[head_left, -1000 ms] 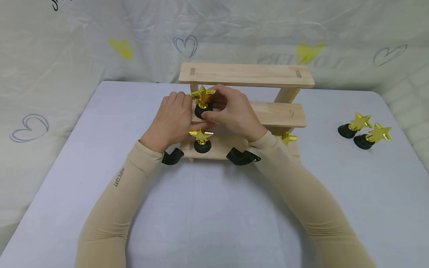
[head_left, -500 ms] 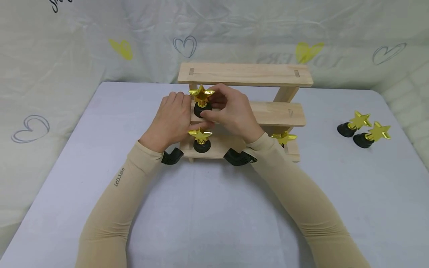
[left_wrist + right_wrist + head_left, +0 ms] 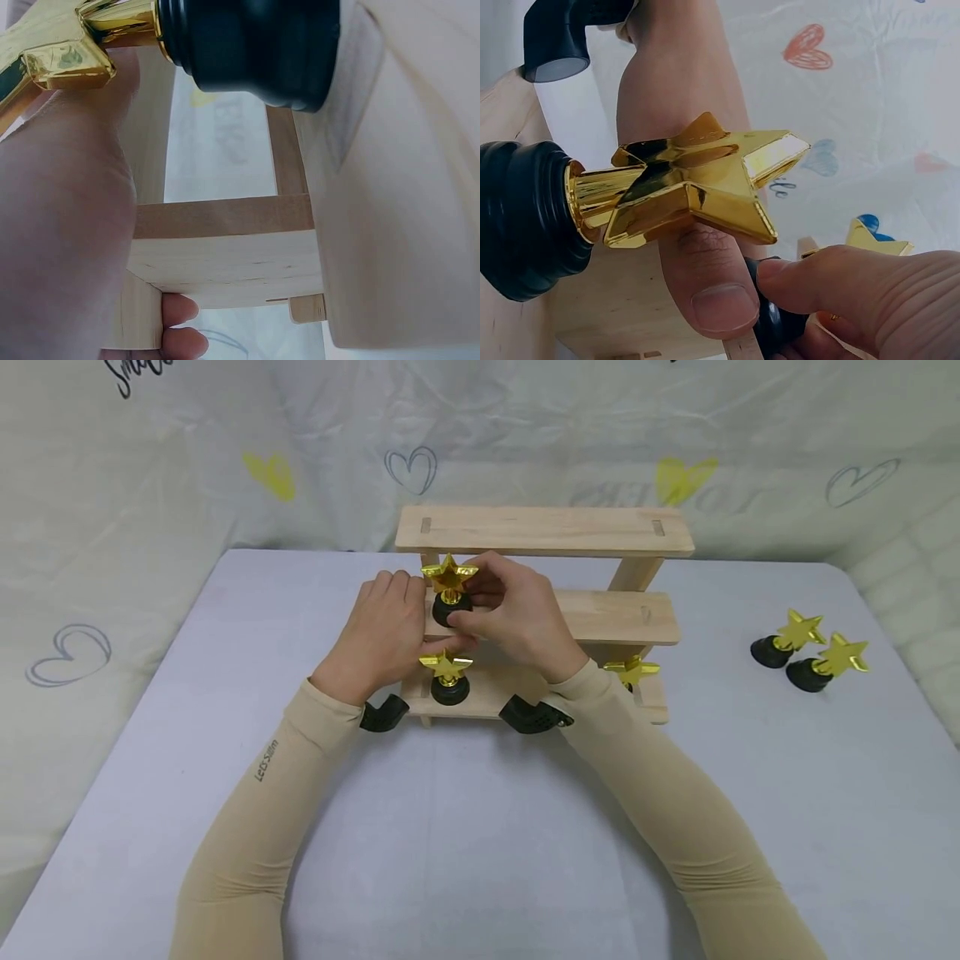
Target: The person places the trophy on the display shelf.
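Note:
My right hand [image 3: 521,618] pinches the black base of a gold star trophy [image 3: 450,578], which stands upright at the left end of the middle tier of the wooden display rack [image 3: 615,617]. At that tier's left end, my left hand [image 3: 382,631] grips the rack, and curled fingertips [image 3: 180,309] show round the wood in the left wrist view. Just below, another star trophy [image 3: 448,681] stands on the bottom tier; it looms large in the right wrist view, in front of the left thumb [image 3: 720,300]. The right forearm partly hides a third trophy [image 3: 632,671] on the bottom tier's right.
Two more star trophies lie tilted on the white table at the right, one nearer [image 3: 828,662] and one behind [image 3: 786,639]. The rack's top tier [image 3: 543,531] rises behind both hands. Black wrist camera mounts [image 3: 534,714] hang close in front of the bottom tier.
The head view has shifted slightly, moving the scene a little left and down. Both hands keep their holds on the rack and the trophy.

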The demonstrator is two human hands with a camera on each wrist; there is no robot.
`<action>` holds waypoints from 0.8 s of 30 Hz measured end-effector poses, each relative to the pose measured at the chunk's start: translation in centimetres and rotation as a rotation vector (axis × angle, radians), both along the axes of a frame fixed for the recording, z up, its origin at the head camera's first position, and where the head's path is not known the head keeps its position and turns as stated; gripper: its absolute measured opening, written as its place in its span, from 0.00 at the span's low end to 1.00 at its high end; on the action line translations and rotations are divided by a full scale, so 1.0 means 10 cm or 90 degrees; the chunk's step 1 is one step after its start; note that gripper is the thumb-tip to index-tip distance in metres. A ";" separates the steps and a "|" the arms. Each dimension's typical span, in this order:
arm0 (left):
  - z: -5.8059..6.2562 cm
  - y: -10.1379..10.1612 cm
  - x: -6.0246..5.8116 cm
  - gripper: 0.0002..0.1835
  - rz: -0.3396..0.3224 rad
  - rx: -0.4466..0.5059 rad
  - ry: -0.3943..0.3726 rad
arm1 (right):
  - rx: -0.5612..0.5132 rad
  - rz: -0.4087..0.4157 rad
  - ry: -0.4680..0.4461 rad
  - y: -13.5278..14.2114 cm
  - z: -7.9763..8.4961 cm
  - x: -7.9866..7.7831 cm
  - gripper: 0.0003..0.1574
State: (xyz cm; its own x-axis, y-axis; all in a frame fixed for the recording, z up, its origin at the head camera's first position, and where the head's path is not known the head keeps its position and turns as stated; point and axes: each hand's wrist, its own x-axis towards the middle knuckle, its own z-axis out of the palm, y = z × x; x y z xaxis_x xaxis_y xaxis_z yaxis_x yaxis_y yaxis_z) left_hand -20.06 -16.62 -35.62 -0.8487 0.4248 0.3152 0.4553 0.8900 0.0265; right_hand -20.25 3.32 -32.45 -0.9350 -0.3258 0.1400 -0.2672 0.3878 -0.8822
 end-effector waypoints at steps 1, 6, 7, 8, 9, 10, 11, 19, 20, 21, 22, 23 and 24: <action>0.00 0.00 0.00 0.47 -0.001 -0.001 0.001 | 0.001 0.000 0.001 0.00 0.00 0.00 0.29; 0.00 0.01 0.00 0.47 0.001 -0.005 -0.005 | -0.010 0.007 0.008 0.02 0.00 0.02 0.31; 0.01 0.01 0.00 0.47 0.003 -0.006 -0.008 | -0.013 0.007 0.012 0.03 0.00 0.03 0.32; 0.01 0.01 0.00 0.47 0.004 -0.006 -0.011 | -0.017 0.005 0.016 0.03 0.00 0.04 0.34; 0.01 0.02 0.00 0.47 0.005 -0.006 -0.014 | -0.024 0.002 0.020 0.04 0.00 0.04 0.34; 0.01 0.02 0.00 0.47 0.006 -0.006 -0.016 | -0.032 -0.001 0.027 0.05 0.00 0.05 0.35; 0.01 0.02 0.00 0.47 0.006 -0.006 -0.018 | -0.038 -0.005 0.033 0.05 0.00 0.06 0.35; 0.01 0.02 0.02 0.47 0.011 -0.001 -0.027 | -0.101 -0.021 0.079 0.10 0.06 0.15 0.35; 0.01 0.03 0.02 0.47 0.013 0.001 -0.029 | -0.109 -0.020 0.083 0.11 0.07 0.16 0.35; 0.01 0.03 0.02 0.47 0.015 0.000 -0.032 | -0.119 -0.019 0.086 0.11 0.08 0.18 0.35; 0.01 0.03 0.03 0.47 0.017 0.001 -0.035 | -0.130 -0.018 0.089 0.11 0.10 0.19 0.35; 0.01 0.03 0.03 0.47 0.019 0.000 -0.035 | -0.140 -0.017 0.095 0.11 0.11 0.21 0.34; 0.01 0.03 0.03 0.47 0.019 0.000 -0.033 | -0.149 -0.018 0.102 0.11 0.12 0.23 0.34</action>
State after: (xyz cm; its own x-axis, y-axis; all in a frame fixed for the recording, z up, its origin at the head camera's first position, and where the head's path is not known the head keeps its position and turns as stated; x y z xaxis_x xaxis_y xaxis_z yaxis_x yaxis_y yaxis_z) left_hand -19.78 -16.35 -35.50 -0.8762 0.3991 0.2703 0.4267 0.9030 0.0499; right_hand -17.97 4.44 -31.25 -0.9029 -0.2411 0.3557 -0.4030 0.1878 -0.8957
